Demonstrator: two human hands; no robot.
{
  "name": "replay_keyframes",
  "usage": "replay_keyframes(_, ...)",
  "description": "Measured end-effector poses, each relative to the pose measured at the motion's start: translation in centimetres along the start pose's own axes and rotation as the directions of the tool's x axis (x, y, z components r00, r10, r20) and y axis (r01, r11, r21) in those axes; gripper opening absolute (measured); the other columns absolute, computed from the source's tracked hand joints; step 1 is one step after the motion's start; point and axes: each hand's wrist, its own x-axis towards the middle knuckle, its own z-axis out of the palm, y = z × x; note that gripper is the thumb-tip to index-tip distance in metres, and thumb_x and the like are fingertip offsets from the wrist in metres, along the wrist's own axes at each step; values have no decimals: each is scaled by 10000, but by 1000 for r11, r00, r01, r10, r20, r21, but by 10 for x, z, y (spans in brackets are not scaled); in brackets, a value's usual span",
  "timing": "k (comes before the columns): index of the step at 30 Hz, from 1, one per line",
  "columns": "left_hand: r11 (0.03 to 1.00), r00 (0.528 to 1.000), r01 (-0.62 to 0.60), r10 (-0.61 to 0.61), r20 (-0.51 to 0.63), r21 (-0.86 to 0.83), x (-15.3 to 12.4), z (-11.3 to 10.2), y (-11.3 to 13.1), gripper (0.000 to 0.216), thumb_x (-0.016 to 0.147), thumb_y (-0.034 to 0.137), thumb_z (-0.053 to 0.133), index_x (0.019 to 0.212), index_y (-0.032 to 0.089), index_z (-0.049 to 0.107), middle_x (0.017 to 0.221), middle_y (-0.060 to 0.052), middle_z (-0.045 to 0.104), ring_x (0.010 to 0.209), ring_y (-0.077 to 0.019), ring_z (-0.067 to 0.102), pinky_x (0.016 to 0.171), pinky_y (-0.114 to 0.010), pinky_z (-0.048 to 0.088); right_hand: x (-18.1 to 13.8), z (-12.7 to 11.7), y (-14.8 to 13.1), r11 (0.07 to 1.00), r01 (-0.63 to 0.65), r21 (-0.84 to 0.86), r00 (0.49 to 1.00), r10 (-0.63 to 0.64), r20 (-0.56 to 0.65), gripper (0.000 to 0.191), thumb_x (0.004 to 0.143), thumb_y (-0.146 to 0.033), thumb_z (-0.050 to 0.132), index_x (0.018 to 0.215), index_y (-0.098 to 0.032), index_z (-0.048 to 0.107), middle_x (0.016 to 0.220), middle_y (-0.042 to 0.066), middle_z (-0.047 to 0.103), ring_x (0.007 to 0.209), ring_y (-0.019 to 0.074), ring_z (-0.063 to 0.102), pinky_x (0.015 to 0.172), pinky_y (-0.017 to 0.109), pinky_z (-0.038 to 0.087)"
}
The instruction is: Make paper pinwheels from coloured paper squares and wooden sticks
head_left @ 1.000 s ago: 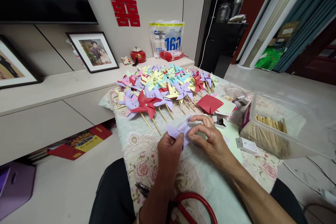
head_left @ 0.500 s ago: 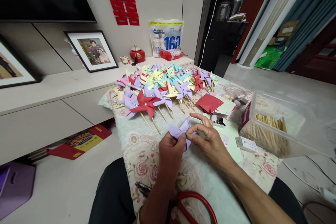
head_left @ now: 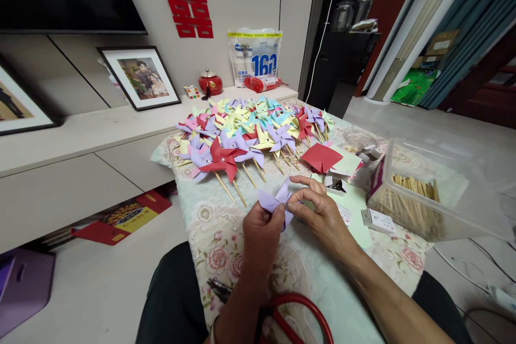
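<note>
A purple paper pinwheel (head_left: 271, 200), with its blades folded in, is held above the table's near part. My left hand (head_left: 261, 228) pinches it from the left, thumb near the centre. From the right, my right hand (head_left: 314, 209) has thumb and index fingertips closed at the pinwheel's middle; whether a small pin sits between them is too small to tell. No stick shows on this pinwheel. Red-handled scissors (head_left: 302, 306) lie under my left forearm, partly hidden by it. Farther back, many finished pinwheels (head_left: 242, 134) on wooden sticks lie heaped, a red pinwheel (head_left: 223, 159) in front.
Right of my hands are a small open box (head_left: 336, 185) of dark pins, a small white box (head_left: 378, 221) and red paper squares (head_left: 321, 158). A clear plastic bin (head_left: 463, 220) holds wooden sticks (head_left: 417, 188). A floral tablecloth (head_left: 217, 226) covers the table.
Both hands stay almost in place on the purple pinwheel. My right fingertips have shifted very slightly at its centre; everything else on the table is the same.
</note>
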Motion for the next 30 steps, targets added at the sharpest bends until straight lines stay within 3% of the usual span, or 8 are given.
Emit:
replay_keyframes(11,1000,999,-18,19,40,-17,1,0,-4,103,744,259,710,797,172,697,643,29,644,584,-116,543,575,-214,421,1,1,3,999,-23,36,1000,23,-1,137,844,-304,681,732,-229,707,1265,89,585,1277,315,440,1083,510,263)
replay_keyframes(19,997,999,-41,40,22,73,0,-2,-4,94,751,265,701,759,175,674,600,41,607,543,-109,496,545,-215,390,1,1,2,999,-29,36,1000,29,0,136,844,-297,680,731,-226,708,1231,95,598,1251,309,460,1072,498,272)
replay_keyframes(30,994,999,-51,50,12,102,0,-1,-3,135,724,280,709,721,161,646,544,72,490,513,-84,394,499,-200,333,1,1,0,998,-47,45,999,46,6,150,831,-313,664,722,-215,695,1201,106,603,1241,308,471,1063,490,284)
